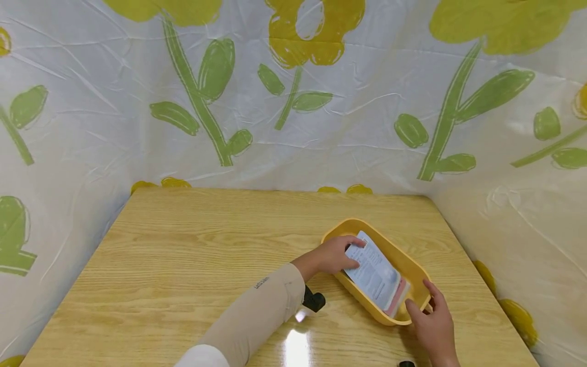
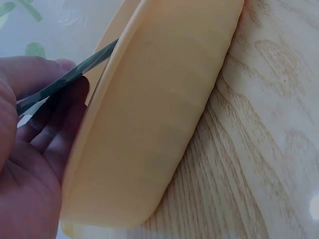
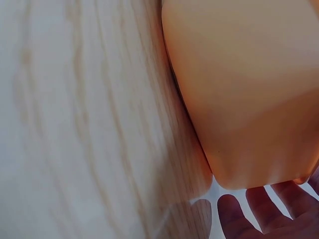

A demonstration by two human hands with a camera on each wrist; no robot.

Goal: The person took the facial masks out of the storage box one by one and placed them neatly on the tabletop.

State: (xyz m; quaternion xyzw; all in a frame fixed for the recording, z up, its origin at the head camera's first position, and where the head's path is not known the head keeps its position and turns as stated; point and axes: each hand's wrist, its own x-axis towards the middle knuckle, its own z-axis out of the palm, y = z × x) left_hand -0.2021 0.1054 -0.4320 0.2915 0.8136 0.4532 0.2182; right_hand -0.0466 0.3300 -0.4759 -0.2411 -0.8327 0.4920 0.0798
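A yellow plastic tub [image 1: 390, 244] with rounded corners sits at the right of the wooden table. In it lies a flat printed packet [image 1: 373, 270], whitish with small text and a reddish strip at its near end. My left hand [image 1: 337, 255] pinches the packet's far left edge between thumb and fingers, at the tub's rim. Edge-on in the left wrist view, the thin packet [image 2: 75, 74] slants over the rim. My right hand [image 1: 435, 326] holds the tub's near right end, thumb at the inner side; in the right wrist view the other fingers [image 3: 264, 209] lie along the outer wall.
The wood-grain table [image 1: 183, 255] stretches left of the tub. A flower-printed sheet [image 1: 344, 153] hangs behind the table and along both sides. A black piece [image 1: 314, 300] shows under the left wrist, and another [image 1: 406, 364] near the right wrist.
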